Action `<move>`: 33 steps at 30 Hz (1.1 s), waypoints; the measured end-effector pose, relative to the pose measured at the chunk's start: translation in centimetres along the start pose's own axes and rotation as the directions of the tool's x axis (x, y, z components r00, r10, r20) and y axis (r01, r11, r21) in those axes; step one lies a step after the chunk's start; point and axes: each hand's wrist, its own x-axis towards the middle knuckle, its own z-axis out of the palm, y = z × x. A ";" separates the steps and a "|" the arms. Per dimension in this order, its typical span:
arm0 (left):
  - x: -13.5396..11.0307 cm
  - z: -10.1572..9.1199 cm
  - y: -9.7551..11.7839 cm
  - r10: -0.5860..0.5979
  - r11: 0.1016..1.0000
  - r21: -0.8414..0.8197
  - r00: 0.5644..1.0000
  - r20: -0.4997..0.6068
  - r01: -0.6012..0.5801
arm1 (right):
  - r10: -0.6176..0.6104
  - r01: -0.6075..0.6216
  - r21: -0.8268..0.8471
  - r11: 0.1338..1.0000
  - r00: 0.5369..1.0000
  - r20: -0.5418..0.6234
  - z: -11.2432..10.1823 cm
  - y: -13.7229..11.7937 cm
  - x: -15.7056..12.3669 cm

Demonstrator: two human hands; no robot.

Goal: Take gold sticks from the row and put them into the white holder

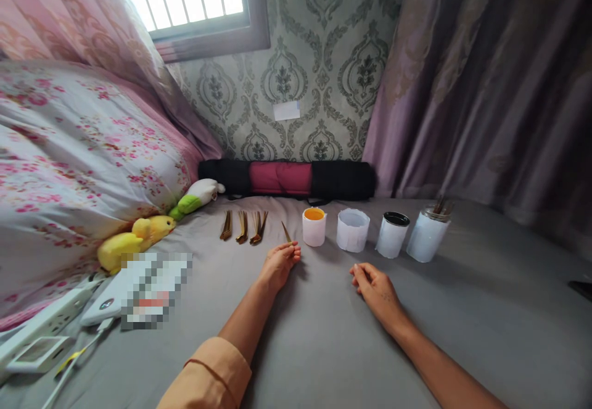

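Observation:
My left hand rests on the grey sheet with its fingers curled round a thin gold utensil that points up and away. To its left lie three small groups of gold cutlery. My right hand lies on the sheet with its fingers loosely curled and nothing visible in them. Beyond both hands stands a row of white cups: one with an orange rim, one with a white rim, one with a black rim, and a glass jar holding several sticks.
A floral duvet fills the left, with yellow and green-white plush toys at its foot. A power strip and a white device lie at the near left. A black-and-red roll lines the wall; curtains hang at right.

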 end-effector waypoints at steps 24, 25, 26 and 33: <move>-2.6 0.6 -2.0 0.151 0.987 0.038 0.985 0.078 -0.154 | 0.004 -0.005 0.012 1.000 1.000 0.018 -0.1 -0.2 -0.1; -2.7 0.6 -2.1 0.165 0.984 0.052 0.983 0.083 -0.170 | 0.006 -0.006 0.014 1.000 1.000 0.015 -0.1 -0.3 -0.1; -2.9 0.7 -2.1 0.181 0.980 0.072 0.979 0.089 -0.188 | 0.008 -0.008 0.018 1.000 1.000 0.012 -0.2 -0.3 -0.2; -3.9 1.3 -2.3 0.301 0.918 0.232 0.947 0.114 -0.320 | 0.009 -0.009 0.050 0.999 1.000 0.007 -0.2 -0.5 -0.3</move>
